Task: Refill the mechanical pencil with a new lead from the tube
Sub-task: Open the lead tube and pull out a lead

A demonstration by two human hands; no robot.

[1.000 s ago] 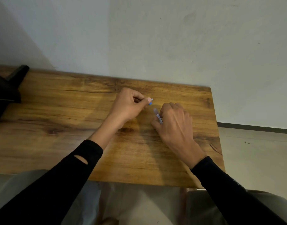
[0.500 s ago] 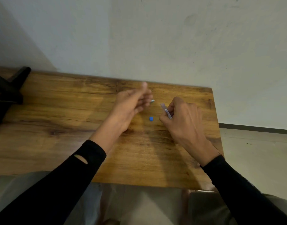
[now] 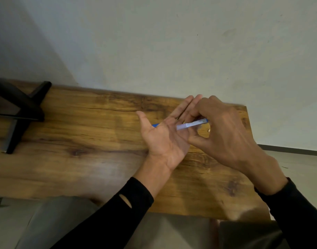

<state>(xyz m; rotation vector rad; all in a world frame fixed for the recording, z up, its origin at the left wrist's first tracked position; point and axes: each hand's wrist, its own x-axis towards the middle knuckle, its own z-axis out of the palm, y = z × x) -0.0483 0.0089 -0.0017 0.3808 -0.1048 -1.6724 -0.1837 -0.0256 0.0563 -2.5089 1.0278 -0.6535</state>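
A brown wooden tabletop with dark grain runs along a pale wall. Over its far right part, two hands meet. The left hand lies palm up, fingers stretched flat and thumb spread away, holding nothing. The right hand pinches a thin translucent lead tube with a blue end between thumb and fingertips, the tube lying nearly level across the left palm. A small blue piece shows on the tabletop just behind the left thumb. A tiny pale bit rests on the tabletop beneath the right hand. A black stand sits at the tabletop's far left. Both arms wear black sleeves.
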